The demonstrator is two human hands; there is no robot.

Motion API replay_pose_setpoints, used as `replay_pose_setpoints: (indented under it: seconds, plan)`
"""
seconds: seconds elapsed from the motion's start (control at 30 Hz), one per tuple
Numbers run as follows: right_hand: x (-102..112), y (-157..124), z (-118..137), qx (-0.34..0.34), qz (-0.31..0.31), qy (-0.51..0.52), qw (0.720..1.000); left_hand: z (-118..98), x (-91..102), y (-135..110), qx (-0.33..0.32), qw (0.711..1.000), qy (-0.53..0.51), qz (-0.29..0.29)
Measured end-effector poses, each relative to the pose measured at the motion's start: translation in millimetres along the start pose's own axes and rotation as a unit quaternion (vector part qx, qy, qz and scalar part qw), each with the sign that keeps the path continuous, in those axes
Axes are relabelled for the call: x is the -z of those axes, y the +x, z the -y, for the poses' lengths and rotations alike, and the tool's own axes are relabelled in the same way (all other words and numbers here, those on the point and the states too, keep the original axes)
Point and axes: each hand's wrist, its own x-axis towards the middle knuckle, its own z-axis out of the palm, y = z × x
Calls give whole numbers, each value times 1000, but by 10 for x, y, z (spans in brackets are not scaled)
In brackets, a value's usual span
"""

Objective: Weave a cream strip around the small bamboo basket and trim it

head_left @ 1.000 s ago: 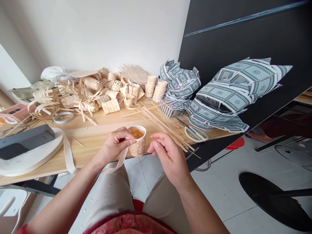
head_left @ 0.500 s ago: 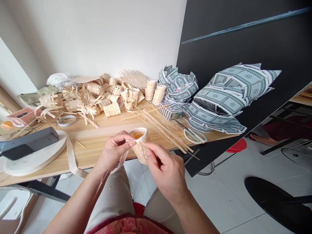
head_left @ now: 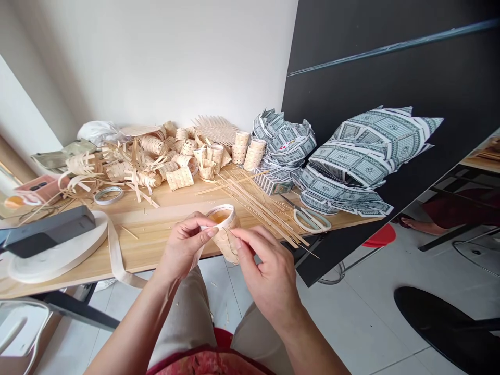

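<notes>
A small woven cup (head_left: 224,229) with a white band round its rim is held just off the front edge of the wooden table (head_left: 156,229). My left hand (head_left: 186,245) pinches the white band at the cup's rim, fingers closed. A loose length of white tape (head_left: 117,258) trails from that pinch back to a flat white roll (head_left: 58,252). My right hand (head_left: 265,273) is closed against the cup's side, thumb and fingers pressed on the weave. A thin thread hangs by the cup.
Many woven cups and loose strips (head_left: 156,156) are heaped at the table's back. Thin sticks (head_left: 258,203) and scissors (head_left: 308,216) lie to the right, beside folded patterned paper pieces (head_left: 351,161). A black box (head_left: 47,232) rests on the roll. A tape ring (head_left: 108,195) lies left.
My right hand has moved in from beside the cup and closed on its side. The cup has tilted slightly. The view has shifted a little.
</notes>
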Motion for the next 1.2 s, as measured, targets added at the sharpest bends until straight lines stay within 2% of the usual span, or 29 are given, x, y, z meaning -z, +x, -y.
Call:
replay_pose_setpoints:
  seconds: [0.73,0.9,0.97,1.03,1.13,1.2]
  plan:
    - [-10,-18,-44,15,-12,-3,1000,24,54,-13,-66,994,84,32]
    - [-4,-20,-41,17,-5,-1,1000,27,81,-28,-122,977,164,55]
    - [-4,-23,-47,14,-5,2,1000,12,83,-40,-180,953,235,58]
    - [-11,-35,-62,-1,-7,13,1000,-2,82,-57,-260,907,327,55]
    - [-28,-67,-107,-42,-5,43,998,-6,83,-89,-374,796,474,45]
    - [-37,-95,-145,-68,-1,57,996,1,85,-112,-419,720,551,41]
